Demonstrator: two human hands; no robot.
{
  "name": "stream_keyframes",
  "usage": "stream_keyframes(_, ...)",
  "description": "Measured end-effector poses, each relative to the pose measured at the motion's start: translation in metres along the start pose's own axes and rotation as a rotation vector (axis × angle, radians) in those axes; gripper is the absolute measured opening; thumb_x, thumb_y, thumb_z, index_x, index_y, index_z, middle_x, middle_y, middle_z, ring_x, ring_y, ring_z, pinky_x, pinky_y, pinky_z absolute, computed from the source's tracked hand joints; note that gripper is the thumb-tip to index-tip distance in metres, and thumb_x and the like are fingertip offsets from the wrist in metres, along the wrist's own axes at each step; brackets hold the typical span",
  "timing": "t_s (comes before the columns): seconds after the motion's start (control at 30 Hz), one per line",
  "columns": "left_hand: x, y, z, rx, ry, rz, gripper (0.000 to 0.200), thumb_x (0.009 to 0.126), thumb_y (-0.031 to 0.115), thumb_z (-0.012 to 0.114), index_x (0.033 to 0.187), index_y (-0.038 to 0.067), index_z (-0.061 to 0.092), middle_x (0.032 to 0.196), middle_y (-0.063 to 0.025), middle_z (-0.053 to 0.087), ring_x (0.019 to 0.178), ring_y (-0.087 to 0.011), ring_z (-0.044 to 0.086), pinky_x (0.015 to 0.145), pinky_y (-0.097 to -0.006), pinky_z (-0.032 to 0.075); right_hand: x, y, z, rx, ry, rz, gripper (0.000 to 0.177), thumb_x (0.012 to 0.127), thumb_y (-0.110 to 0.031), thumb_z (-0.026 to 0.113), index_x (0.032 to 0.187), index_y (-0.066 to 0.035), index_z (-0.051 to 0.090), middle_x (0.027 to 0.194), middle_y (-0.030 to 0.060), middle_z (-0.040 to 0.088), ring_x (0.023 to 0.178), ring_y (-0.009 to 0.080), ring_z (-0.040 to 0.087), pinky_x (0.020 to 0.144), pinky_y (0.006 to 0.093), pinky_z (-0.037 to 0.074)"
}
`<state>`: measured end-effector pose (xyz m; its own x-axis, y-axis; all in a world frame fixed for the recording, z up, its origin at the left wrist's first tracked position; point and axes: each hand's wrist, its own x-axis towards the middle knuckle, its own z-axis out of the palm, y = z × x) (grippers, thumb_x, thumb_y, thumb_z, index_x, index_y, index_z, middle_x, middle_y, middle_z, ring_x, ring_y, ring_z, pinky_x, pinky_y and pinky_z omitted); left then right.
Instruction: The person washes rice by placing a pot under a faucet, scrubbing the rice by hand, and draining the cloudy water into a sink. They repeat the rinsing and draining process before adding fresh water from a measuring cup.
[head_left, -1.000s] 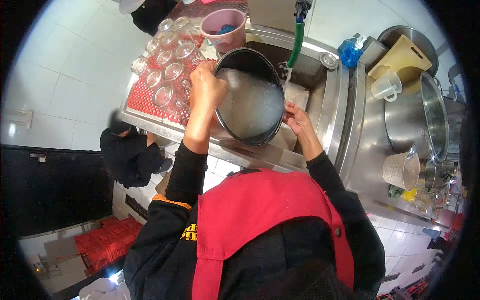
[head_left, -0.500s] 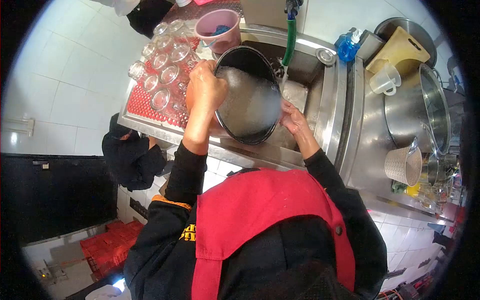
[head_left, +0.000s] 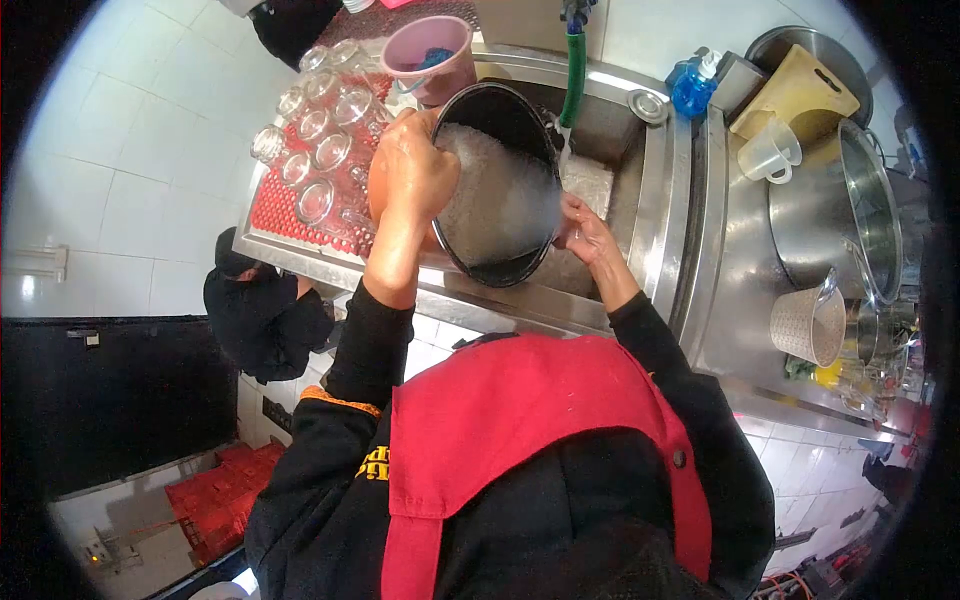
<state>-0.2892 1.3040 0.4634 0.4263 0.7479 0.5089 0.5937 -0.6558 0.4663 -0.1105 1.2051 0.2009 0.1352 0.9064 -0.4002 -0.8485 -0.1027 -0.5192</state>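
A large round pot [head_left: 500,215], black inside with what looks like an orange outer wall, is tilted over the sink [head_left: 625,165]. Cloudy, foamy water fills much of it. My left hand [head_left: 415,170] is closed around its left rim. At the opposite edge, my right hand [head_left: 590,237] holds the pot's side, its fingertips partly hidden by the rim. Behind the pot, a green hose [head_left: 574,80] hangs into the sink with water running near its end.
Several upturned glass jars [head_left: 317,200] stand on a red mat [head_left: 280,208] at left, beside a pink bucket [head_left: 435,70]. On the right counter are a blue soap bottle [head_left: 692,92], cutting board [head_left: 797,95], clear jug [head_left: 768,150], steel pot [head_left: 815,225] and woven-pattern basket [head_left: 805,325]. Another person [head_left: 262,310] is at left.
The pot has shifted very slightly left with both hands still on it. The view has moved a little; the water in the pot still looks cloudy.
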Motion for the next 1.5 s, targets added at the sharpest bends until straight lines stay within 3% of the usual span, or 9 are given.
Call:
stream_keyframes(0.3,0.001,0.006,-0.001,-0.021,-0.006,0.026,0.036,0.053,-0.007,0.047,0.085,-0.002,0.062,0.076,-0.0189,0.056,0.077,-0.0322,0.056,0.070,-0.0336,0.042,-0.001,0.000,0.011,0.035,0.059,0.009,0.036,0.077,-0.011,0.056,0.111,-0.010,0.046,0.090,0.0009,0.053,0.076,0.0176,0.052,0.062,0.0362,0.041)
stream_keyframes(0.37,0.000,0.008,-0.001,-0.040,-0.012,0.024,0.041,0.056,-0.006,0.048,0.092,0.008,0.063,0.078,-0.0169,0.054,0.081,-0.0339,0.052,0.074,-0.0389,0.040,-0.002,-0.003,0.007,0.006,-0.009,0.049,0.036,0.076,-0.011,0.057,0.109,-0.013,0.046,0.088,-0.0014,0.053,0.073,0.0169,0.052,0.061,0.0358,0.040)
stream_keyframes(0.6,-0.001,0.018,-0.004,-0.050,-0.007,0.034,0.033,0.056,-0.005,0.049,0.085,0.004,0.063,0.078,-0.0174,0.053,0.080,-0.0350,0.051,0.071,-0.0397,0.040,-0.018,-0.008,0.028,-0.039,-0.061,0.065,0.033,0.075,-0.015,0.056,0.107,-0.017,0.048,0.082,-0.0037,0.053,0.065,0.0152,0.051,0.056,0.0358,0.038)
stream_keyframes(0.7,-0.001,0.018,-0.004,0.112,-0.066,-0.038,0.043,0.058,-0.006,0.047,0.096,0.007,0.062,0.083,-0.0148,0.055,0.082,-0.0321,0.055,0.072,-0.0350,0.042,-0.013,-0.003,0.022,-0.003,-0.019,0.087,0.034,0.075,-0.015,0.057,0.108,-0.018,0.048,0.085,-0.0028,0.055,0.066,0.0148,0.051,0.058,0.0357,0.039)
stream_keyframes(0.77,-0.002,0.018,-0.002,-0.014,0.009,0.006,0.009,0.056,-0.004,0.051,0.064,-0.003,0.054,0.075,-0.0181,0.051,0.079,-0.0363,0.050,0.066,-0.0406,0.039,-0.012,-0.002,0.021,0.006,0.008,0.092,0.034,0.075,-0.013,0.055,0.108,-0.016,0.048,0.089,-0.0022,0.055,0.071,0.0152,0.052,0.061,0.0365,0.041)
stream_keyframes(1.0,-0.002,0.014,0.002,-0.016,0.013,0.032,0.009,0.055,-0.005,0.050,0.063,-0.004,0.052,0.073,-0.0175,0.050,0.075,-0.0357,0.050,0.064,-0.0417,0.038,-0.006,0.003,0.015,0.047,0.007,0.025,0.032,0.080,-0.005,0.049,0.111,-0.007,0.046,0.099,-0.0005,0.055,0.093,0.0162,0.052,0.079,0.0330,0.045)
stream_keyframes(1.2,-0.001,0.014,0.001,-0.029,0.007,0.033,0.009,0.055,-0.005,0.049,0.063,-0.003,0.053,0.072,-0.0174,0.050,0.077,-0.0355,0.049,0.064,-0.0414,0.037,-0.003,0.003,0.008,0.002,0.022,0.058,0.032,0.079,-0.010,0.051,0.111,-0.012,0.046,0.095,-0.0026,0.055,0.087,0.0141,0.052,0.071,0.0378,0.044)
stream_keyframes(1.27,0.000,0.019,-0.003,0.131,-0.088,-0.032,0.048,0.059,-0.004,0.046,0.100,0.015,0.061,0.084,-0.0129,0.055,0.083,-0.0312,0.055,0.074,-0.0356,0.043,-0.005,0.002,0.007,-0.010,-0.026,0.058,0.032,0.079,-0.012,0.051,0.110,-0.015,0.047,0.091,-0.0046,0.054,0.082,0.0128,0.051,0.069,0.0393,0.042)
stream_keyframes(1.5,0.000,0.020,0.000,0.131,-0.086,0.008,0.047,0.060,-0.003,0.045,0.099,0.015,0.062,0.086,-0.0122,0.055,0.083,-0.0310,0.055,0.074,-0.0364,0.043,-0.009,0.001,0.015,-0.048,0.059,0.095,0.032,0.072,-0.016,0.053,0.104,-0.020,0.050,0.085,-0.0067,0.053,0.074,0.0123,0.048,0.062,0.0389,0.032)
